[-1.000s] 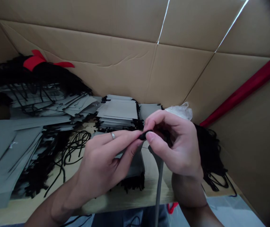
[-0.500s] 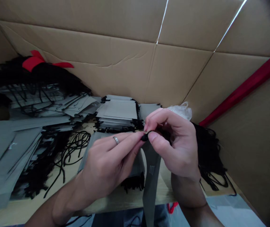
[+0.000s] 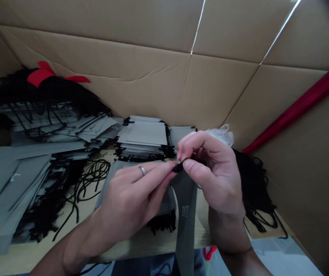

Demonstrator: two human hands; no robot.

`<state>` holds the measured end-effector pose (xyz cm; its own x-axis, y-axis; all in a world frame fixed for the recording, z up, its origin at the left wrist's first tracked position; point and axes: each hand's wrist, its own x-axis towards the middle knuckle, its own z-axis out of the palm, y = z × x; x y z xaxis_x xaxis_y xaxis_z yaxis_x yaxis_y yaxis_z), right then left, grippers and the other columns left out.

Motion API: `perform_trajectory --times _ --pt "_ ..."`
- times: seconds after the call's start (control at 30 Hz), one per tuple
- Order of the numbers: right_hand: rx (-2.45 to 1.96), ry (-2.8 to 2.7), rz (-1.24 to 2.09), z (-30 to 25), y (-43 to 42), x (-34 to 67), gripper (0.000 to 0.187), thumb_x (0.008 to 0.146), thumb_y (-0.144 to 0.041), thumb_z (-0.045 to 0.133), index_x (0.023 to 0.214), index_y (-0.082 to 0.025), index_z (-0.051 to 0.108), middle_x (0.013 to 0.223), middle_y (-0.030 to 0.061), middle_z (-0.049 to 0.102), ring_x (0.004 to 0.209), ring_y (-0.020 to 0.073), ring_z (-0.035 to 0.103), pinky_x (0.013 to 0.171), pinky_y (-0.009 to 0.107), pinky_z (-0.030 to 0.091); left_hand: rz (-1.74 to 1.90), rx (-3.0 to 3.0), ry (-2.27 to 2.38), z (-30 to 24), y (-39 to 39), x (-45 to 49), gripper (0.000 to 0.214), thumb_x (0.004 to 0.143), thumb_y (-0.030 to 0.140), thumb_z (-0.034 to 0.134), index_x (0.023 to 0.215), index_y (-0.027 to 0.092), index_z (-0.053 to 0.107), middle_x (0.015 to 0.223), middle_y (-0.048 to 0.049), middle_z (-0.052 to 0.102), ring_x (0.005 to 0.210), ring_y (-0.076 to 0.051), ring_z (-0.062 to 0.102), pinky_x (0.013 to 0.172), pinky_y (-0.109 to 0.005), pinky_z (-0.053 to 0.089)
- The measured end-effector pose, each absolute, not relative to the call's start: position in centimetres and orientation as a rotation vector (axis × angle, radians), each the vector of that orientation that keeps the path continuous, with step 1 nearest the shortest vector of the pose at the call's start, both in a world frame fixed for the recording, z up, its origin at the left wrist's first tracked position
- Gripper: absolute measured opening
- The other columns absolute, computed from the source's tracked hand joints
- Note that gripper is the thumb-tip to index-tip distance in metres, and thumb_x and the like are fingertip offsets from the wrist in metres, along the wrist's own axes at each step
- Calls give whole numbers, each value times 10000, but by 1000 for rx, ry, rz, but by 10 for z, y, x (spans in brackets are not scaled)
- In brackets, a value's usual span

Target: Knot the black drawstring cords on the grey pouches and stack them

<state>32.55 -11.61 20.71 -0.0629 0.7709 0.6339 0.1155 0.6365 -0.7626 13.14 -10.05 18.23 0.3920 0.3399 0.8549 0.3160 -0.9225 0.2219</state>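
Note:
My left hand [image 3: 132, 195], with a silver ring [image 3: 143, 170] on one finger, and my right hand [image 3: 214, 180] meet at the middle of the view. Their fingertips pinch a small black cord end [image 3: 178, 167] from both sides. Most of the cord behind it is hidden by my right fingers. A narrow fold of a grey paper bag [image 3: 186, 218] with a printed mark hangs below the pinch. More grey bag material [image 3: 115, 178] lies beneath my left hand, with black cord [image 3: 162, 224] trailing below it.
Stacks of grey bags [image 3: 144, 134] with black cords stand on a wooden table [image 3: 201, 230], with loose black cord [image 3: 91, 180] to the left. Behind rise cardboard walls [image 3: 152, 76]. A black cord bundle [image 3: 253, 184] and a clear plastic bag [image 3: 222, 135] lie right.
Both hands have shifted slightly right, still pinching the cord end. The hanging grey bag fold has turned, showing a wider face and its printed mark, and more of the bag shows under my left hand.

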Motion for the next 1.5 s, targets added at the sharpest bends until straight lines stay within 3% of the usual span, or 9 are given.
perform_trajectory --times 0.07,0.2,0.4,0.57,0.83,1.0,1.2,1.5 --pt "-804 -1646 603 209 -117 329 126 852 -117 718 917 -208 660 934 14 650 827 161 593 663 292 468 1591 2584 627 182 -100 131 300 1034 97 693 1292 249 715 1111 -39 860 939 -204 857 803 -314 740" --pt "-777 -1854 549 213 -116 339 353 761 -95 898 1041 -201 713 946 -18 671 793 125 576 689 266 491 1601 2585 624 181 -100 132 327 1044 81 648 1310 267 691 1101 -35 863 915 -214 861 783 -315 727" --pt "-708 -1862 676 210 -112 348 311 865 -92 911 1107 -202 749 907 -22 698 706 93 604 615 211 507 1489 2558 760 181 -97 134 128 1064 192 662 1178 249 669 815 24 799 559 -160 741 500 -297 563" --pt "-742 -1899 611 212 -114 351 208 923 -181 889 1036 -194 715 903 2 685 718 116 618 591 224 501 1398 2405 731 184 -98 132 220 1037 229 706 1250 261 659 1019 2 838 793 -170 829 665 -263 643" --pt "-751 -1917 520 215 -114 350 299 862 -265 957 1053 -202 737 884 -8 705 714 117 606 620 235 530 1503 2547 610 183 -95 133 345 1011 95 699 1314 261 703 993 -5 836 763 -151 790 673 -260 628" --pt "-708 -1947 372 214 -112 348 195 900 -118 893 1014 -178 747 912 -18 741 717 86 599 646 216 522 1561 2590 621 182 -95 135 287 1004 49 677 1238 212 712 972 -42 811 827 -174 792 711 -279 642" --pt "-681 -1909 403 211 -113 346 176 953 -48 764 1048 -189 717 945 6 724 792 113 643 684 240 533 1627 2525 494 183 -92 138 260 982 24 680 1172 195 725 845 -29 747 691 -142 692 569 -266 548" --pt "-552 -1755 704 207 -114 338 118 1024 -64 673 980 -163 720 902 17 720 797 112 667 712 238 543 1643 2436 223 177 -85 127 443 898 -110 627 1208 180 751 818 1 731 843 -150 764 732 -255 627"
